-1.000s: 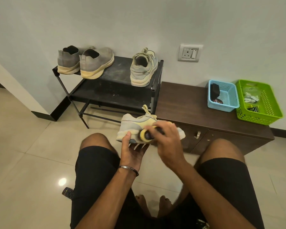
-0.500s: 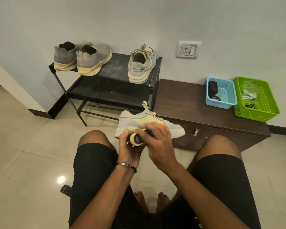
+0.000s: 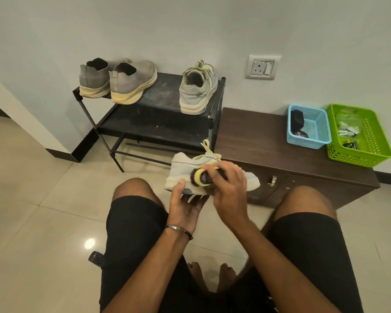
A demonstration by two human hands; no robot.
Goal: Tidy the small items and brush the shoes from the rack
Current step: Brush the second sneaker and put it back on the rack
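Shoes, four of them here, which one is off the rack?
The pale laced sneaker, held by the left hand while the right hand brushes it; the other three stand on the rack.

Three shoes (image 3: 145,84) on the rack (image 3: 163,102); cabinet (image 3: 257,136) to its right; two baskets (image 3: 339,129) on the cabinet.

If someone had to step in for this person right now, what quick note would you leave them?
Left hand grips the pale grey lace-up sneaker from beneath, over the lap. Right hand grips the round yellow-rimmed shoe brush against its side.
On the black metal rack: its matching sneaker and a grey slip-on pair, brushing state unclear.
Small items sit in the blue basket and green basket.
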